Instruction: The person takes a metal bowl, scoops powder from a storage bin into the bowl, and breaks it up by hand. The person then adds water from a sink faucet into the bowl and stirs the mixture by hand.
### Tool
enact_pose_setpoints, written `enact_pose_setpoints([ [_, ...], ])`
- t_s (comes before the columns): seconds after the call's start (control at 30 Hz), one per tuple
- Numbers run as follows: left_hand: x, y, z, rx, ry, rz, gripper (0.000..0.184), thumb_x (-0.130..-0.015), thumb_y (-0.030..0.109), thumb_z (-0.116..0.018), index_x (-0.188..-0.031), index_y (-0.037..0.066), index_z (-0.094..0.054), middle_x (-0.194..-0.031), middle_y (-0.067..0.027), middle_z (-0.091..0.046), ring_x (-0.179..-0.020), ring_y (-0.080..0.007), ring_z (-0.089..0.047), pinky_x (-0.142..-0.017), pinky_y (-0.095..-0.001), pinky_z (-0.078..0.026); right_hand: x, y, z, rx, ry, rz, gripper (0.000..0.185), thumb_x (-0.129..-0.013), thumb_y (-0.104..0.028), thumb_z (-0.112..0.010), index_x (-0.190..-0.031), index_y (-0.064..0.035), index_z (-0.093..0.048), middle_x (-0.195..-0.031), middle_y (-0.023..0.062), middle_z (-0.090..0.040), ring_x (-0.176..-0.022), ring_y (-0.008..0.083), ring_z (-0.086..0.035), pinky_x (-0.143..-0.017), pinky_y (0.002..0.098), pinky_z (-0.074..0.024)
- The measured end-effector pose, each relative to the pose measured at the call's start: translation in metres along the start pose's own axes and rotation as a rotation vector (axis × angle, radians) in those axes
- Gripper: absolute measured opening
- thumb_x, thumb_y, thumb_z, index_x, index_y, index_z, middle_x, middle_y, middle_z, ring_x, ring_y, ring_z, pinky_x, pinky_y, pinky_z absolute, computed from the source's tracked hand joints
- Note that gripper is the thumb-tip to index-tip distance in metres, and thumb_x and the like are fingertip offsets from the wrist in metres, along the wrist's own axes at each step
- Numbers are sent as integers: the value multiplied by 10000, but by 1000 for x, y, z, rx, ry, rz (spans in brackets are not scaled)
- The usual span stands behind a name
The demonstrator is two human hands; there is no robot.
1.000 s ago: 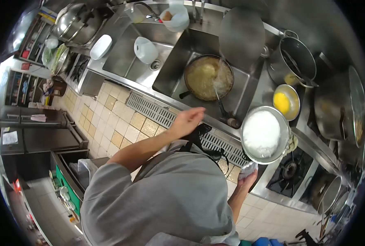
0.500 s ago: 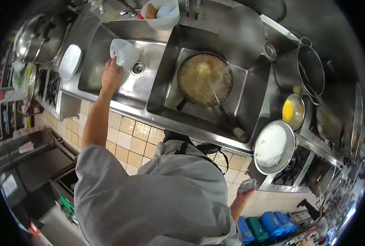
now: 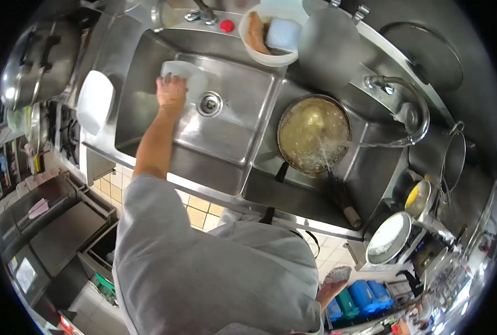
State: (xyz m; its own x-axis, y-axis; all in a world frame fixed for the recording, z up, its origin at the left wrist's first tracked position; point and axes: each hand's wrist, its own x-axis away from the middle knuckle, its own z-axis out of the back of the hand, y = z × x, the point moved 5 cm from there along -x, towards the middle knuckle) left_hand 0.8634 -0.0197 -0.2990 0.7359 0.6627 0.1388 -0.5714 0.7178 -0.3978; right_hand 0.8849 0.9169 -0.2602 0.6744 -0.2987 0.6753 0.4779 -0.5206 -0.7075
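Pan (image 3: 280,135): sitting in its basin (image 3: 377,167), holding cloudy water, with the curved tap's (image 3: 422,109) stream landing in it and a long-handled tool (image 3: 346,209) leaning in. Filling seems to be going on; emptying isn't done.
White container (image 3: 184,69): sitting well left of the pan, in the other basin (image 3: 226,134), not lifted out yet, so I'd say that bit is barely starting.
Left hand (image 3: 172,93): resting against the container, fingers slightly spreading (the knuckles are hiding whether they're actually gripping, so can't tell).
Right hand (image 3: 332,291): hanging on the person's side of the pan, fingers mostly hiding but apparently cupping a grey crumpled wad (image 3: 338,274).
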Motion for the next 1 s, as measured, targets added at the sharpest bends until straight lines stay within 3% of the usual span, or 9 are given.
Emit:
enact_pose_setpoints([
  [0.1,-18,-13,-9,-99,-208,16,364,-894,385,-648,-1181,162,-647,-1203,-53,-657,-1200,-217,-571,-1013,-428,-393,9,3,-62,-38,-105,-32,218,-1001,-264,-507,-1040,-100,-644,-817,14,-652,-656,122,-609,-561,281,-539],
  [0.2,-32,-33,-3,-49,-140,43,375,-879,372,-672,-1178,147,-645,-1212,-63,-657,-1165,-238,-603,-998,-423,-419,11,13,-98,-33,-384,-136,199,-989,-261,-538,-1023,-94,-640,-868,25,-663,-716,150,-630,-620,295,-539],
  [0.27,-30,-34,17,7,-187,76,436,-863,366,-703,-1212,113,-630,-1233,-100,-651,-1170,-257,-601,-991,-436,-440,30,18,-110,139,145,1,219,-987,-265,-537,-1058,-87,-642,-899,28,-665,-759,163,-636,-652,308,-544],
  [0.43,35,60,135,795,287,-114,489,-857,269,-748,-1266,42,-603,-1226,-175,-647,-1089,-301,-649,-908,-415,-517,23,37,-94,120,188,1,270,-997,-251,-501,-1132,-58,-633,-970,55,-662,-823,202,-642,-699,332,-548],
  [0.53,109,179,139,1517,-429,-56,486,-907,272,-729,-1322,59,-591,-1164,-108,-698,-1041,-182,-662,-895,-338,-526,17,52,-85,-10,12,-38,306,-1010,-271,-444,-1152,-95,-650,-1032,51,-692,-893,211,-670,-764,346,-565],
  [0.6,150,261,138,1420,-696,-239,619,-902,450,-671,-1309,-6,-569,-1145,-176,-696,-1062,-286,-678,-938,-392,-517,11,55,-87,-20,-39,-34,340,-1022,-274,-407,-1183,-77,-634,-1052,65,-687,-901,215,-662,-778,356,-560],
  [0.73,191,377,28,905,-801,-293,708,-827,478,-695,-1292,-42,-575,-1200,-233,-659,-1124,-369,-639,-934,-421,-512,24,59,-85,-2,84,-8,344,-1027,-253,-397,-1198,-51,-617,-1051,84,-678,-876,225,-655,-748,357,-556],
  [0.87,197,405,-19,928,-1161,-147,595,-852,335,-675,-1248,-100,-585,-1240,-304,-615,-1192,-391,-594,-998,-424,-471,45,49,-80,284,298,50,289,-1013,-167,-437,-1217,-16,-575,-1015,108,-661,-861,232,-662,-741,376,-578],
  [1.0,214,424,-66,1221,-1272,299,290,-831,146,-677,-1052,-39,-646,-984,-187,-672,-904,-304,-677,-769,-425,-555,46,37,-125,478,76,62,203,-980,-71,-484,-1135,9,-588,-934,83,-626,-809,177,-635,-722,309,-556],
])
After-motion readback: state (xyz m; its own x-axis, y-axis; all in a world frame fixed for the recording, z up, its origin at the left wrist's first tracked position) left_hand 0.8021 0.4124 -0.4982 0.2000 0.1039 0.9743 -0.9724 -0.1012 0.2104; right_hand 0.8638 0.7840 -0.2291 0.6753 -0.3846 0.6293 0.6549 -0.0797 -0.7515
